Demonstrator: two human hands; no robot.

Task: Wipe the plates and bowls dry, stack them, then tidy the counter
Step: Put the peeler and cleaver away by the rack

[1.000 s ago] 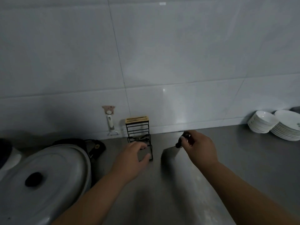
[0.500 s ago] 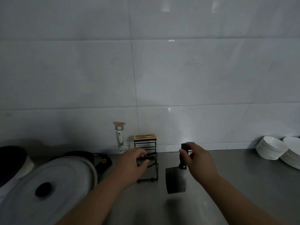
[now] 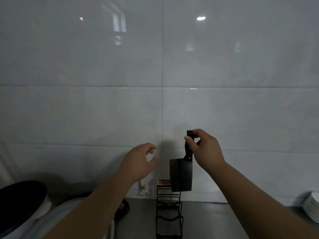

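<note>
A cleaver (image 3: 181, 175) is held blade-down just above the wire rack (image 3: 169, 213) on the table (image 3: 207, 221), the grip of the right hand (image 3: 205, 150) clamped on its handle (image 3: 188, 147). The left hand (image 3: 138, 163) is seen beside it, fingers apart, holding nothing. The blade is judged heavy, stiff and sharp, best taken by the handle alone.

A glossy tiled wall (image 3: 103, 109) fills your view, catching a bright reflection (image 3: 201, 18); lower left, a dark pot (image 3: 20, 195) sits beside a white lid (image 3: 51, 221).
</note>
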